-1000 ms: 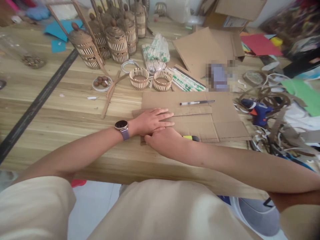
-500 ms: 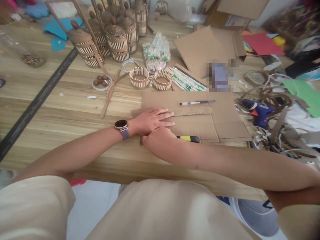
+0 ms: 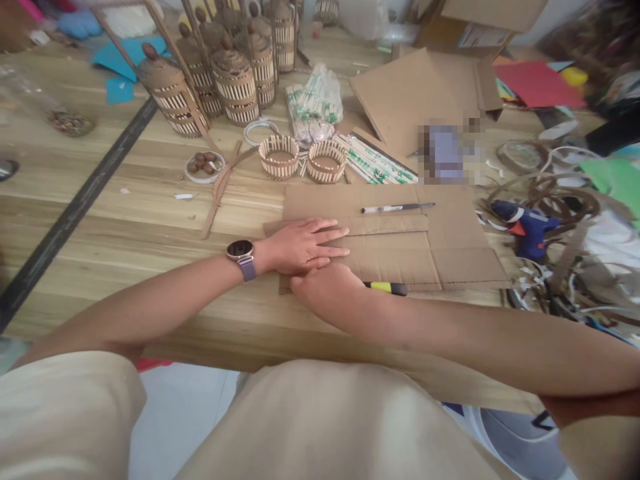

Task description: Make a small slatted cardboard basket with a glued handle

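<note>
One brown cardboard sheet [image 3: 457,223], laid on a wooden table [image 3: 150,193], is pressed by the open, splayed left hand [image 3: 303,245], while a yellow-and-black tool [image 3: 386,288] is gripped in the closed right hand [image 3: 329,293].

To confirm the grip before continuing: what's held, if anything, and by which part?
Likely the yellow-black tool, by the end hidden under the right hand, though the grip isn't visible. The left hand lies flat on cardboard.
</note>
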Demonstrator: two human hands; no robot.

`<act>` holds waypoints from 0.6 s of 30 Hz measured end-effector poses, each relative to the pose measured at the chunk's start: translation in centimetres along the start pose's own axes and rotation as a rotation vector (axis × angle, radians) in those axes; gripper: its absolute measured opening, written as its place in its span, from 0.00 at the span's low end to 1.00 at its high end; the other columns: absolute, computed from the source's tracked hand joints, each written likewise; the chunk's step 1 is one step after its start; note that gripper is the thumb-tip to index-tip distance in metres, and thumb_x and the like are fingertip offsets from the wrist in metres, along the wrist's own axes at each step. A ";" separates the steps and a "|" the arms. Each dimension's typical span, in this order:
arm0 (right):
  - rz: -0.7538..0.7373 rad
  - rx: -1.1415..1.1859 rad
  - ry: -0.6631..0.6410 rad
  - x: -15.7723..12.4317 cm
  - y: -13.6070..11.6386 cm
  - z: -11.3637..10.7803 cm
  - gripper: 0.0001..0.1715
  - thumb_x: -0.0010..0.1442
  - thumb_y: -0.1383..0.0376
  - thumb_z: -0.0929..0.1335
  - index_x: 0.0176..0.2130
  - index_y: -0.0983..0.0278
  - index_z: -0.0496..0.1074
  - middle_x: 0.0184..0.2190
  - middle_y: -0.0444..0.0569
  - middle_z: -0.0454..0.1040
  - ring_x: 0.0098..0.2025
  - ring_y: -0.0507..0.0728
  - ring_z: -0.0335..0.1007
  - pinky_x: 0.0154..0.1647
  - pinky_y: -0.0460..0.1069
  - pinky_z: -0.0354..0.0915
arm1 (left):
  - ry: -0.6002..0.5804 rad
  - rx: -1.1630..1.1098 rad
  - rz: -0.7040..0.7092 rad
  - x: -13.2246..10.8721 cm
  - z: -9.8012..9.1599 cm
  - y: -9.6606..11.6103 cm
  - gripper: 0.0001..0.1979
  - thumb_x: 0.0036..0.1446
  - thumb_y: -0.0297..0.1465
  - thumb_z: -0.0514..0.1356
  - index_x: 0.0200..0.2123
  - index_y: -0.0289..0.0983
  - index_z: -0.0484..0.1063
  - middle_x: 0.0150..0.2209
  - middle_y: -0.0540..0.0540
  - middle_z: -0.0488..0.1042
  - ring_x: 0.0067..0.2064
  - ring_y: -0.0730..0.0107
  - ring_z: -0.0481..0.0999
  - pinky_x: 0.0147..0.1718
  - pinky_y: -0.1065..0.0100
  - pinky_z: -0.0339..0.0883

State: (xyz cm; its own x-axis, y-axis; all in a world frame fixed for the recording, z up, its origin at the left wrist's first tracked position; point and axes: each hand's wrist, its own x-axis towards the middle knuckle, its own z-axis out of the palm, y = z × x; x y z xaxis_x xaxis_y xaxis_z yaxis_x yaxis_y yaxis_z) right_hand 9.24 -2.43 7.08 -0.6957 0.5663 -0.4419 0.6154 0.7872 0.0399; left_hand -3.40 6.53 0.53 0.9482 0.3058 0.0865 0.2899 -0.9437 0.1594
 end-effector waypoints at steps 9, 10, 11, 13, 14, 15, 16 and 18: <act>0.028 -0.059 -0.081 -2.1 2.5 0.8 0.19 0.60 0.79 0.63 0.49 0.69 0.72 0.35 0.57 0.81 0.38 0.62 0.79 0.29 0.49 0.66 | 0.072 0.049 0.036 0.0 0.3 0.0 0.21 0.69 0.36 0.52 0.63 0.45 0.67 0.68 0.42 0.58 0.68 0.51 0.56 0.64 0.51 0.55; 0.028 -0.067 -0.065 -2.2 2.6 0.8 0.18 0.61 0.78 0.63 0.48 0.68 0.72 0.35 0.56 0.81 0.39 0.62 0.79 0.29 0.49 0.66 | 0.074 0.052 0.036 0.0 0.3 0.0 0.21 0.69 0.37 0.52 0.62 0.45 0.67 0.68 0.42 0.58 0.68 0.51 0.56 0.64 0.52 0.55; 0.026 -0.075 -0.045 -2.1 2.6 0.7 0.18 0.61 0.78 0.62 0.48 0.68 0.73 0.36 0.56 0.80 0.39 0.62 0.79 0.30 0.50 0.66 | 0.071 0.055 0.034 0.0 0.3 0.0 0.21 0.69 0.37 0.52 0.63 0.45 0.67 0.69 0.42 0.58 0.68 0.51 0.56 0.64 0.51 0.55; 0.015 -0.091 -0.003 -1.6 2.2 0.6 0.17 0.62 0.77 0.62 0.48 0.68 0.72 0.40 0.58 0.80 0.41 0.62 0.78 0.34 0.51 0.68 | 0.058 0.058 0.025 0.0 0.3 0.0 0.21 0.69 0.36 0.52 0.63 0.45 0.65 0.69 0.42 0.57 0.68 0.50 0.56 0.63 0.51 0.55; 0.006 -0.098 0.017 -1.2 1.9 0.6 0.17 0.62 0.77 0.62 0.48 0.68 0.73 0.41 0.59 0.80 0.42 0.62 0.78 0.36 0.51 0.68 | 0.049 0.058 0.018 0.0 0.3 0.0 0.21 0.69 0.36 0.52 0.64 0.46 0.65 0.69 0.42 0.56 0.68 0.50 0.55 0.63 0.51 0.56; -0.002 -0.104 0.038 -0.7 1.5 0.7 0.17 0.63 0.76 0.62 0.48 0.68 0.73 0.42 0.59 0.80 0.43 0.62 0.78 0.37 0.52 0.69 | 0.041 0.058 0.012 0.0 0.2 0.1 0.21 0.69 0.35 0.52 0.64 0.47 0.64 0.69 0.43 0.56 0.69 0.50 0.55 0.63 0.51 0.56; -0.007 -0.108 0.057 -0.3 1.2 0.7 0.17 0.63 0.76 0.61 0.48 0.68 0.73 0.42 0.60 0.80 0.43 0.62 0.78 0.38 0.52 0.69 | 0.033 0.058 0.006 0.0 0.2 0.1 0.21 0.69 0.34 0.52 0.64 0.47 0.64 0.70 0.43 0.56 0.69 0.51 0.54 0.63 0.51 0.55; -0.010 -0.109 0.072 0.4 0.7 0.9 0.17 0.63 0.75 0.62 0.48 0.68 0.73 0.41 0.60 0.81 0.44 0.62 0.78 0.38 0.53 0.70 | 0.022 0.059 -0.003 0.0 0.2 0.0 0.21 0.69 0.33 0.52 0.64 0.48 0.64 0.70 0.44 0.55 0.69 0.53 0.53 0.64 0.52 0.55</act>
State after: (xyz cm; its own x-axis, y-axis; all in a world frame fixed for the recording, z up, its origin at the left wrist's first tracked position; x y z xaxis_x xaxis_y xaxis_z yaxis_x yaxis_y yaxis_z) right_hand 9.72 -1.83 6.10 -0.7289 0.5714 -0.3772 0.5672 0.8125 0.1349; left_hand -3.36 6.46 0.30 0.9443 0.3110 0.1081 0.3006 -0.9483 0.1019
